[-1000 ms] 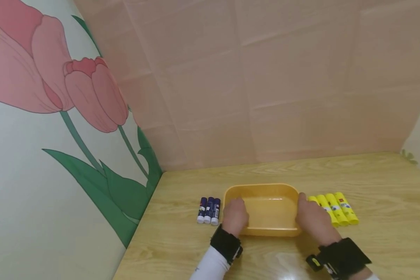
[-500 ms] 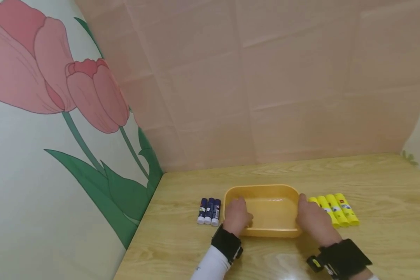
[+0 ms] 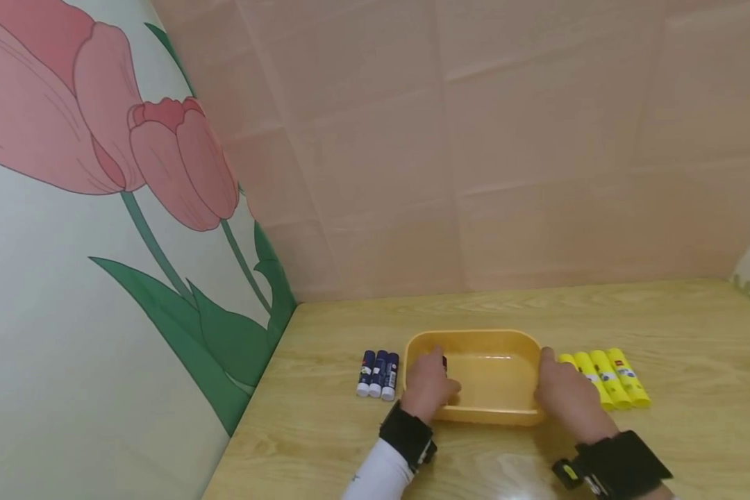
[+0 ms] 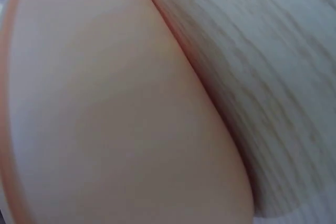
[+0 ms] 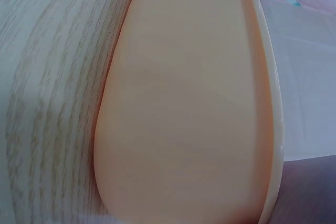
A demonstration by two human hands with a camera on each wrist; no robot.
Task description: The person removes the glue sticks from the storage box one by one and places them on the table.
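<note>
An orange plastic tray (image 3: 494, 378) stands on the wood-grain table. My right hand (image 3: 569, 392) grips its right rim, thumb up on the edge. My left hand (image 3: 426, 383) is over the tray's left end, thumb spread toward the middle. Between thumb and fingers shows part of a dark glue stick (image 3: 445, 362); most of it is hidden, and whether the fingers pinch it is unclear. Close up, the tray's smooth wall (image 4: 126, 108) fills much of the left wrist view, and its wall (image 5: 178, 103) and pale rim fill the right one. Neither wrist view shows fingers.
Three navy glue sticks with white ends (image 3: 378, 375) lie side by side left of the tray. Several yellow glue sticks (image 3: 625, 378) lie in a row to the right, partly behind my right hand. A wall with painted tulips (image 3: 181, 160) bounds the left side.
My left hand has shifted slightly rightward inside the tray and its thumb has spread out, so a dark glue stick now shows. My right hand keeps its grip on the rim.
</note>
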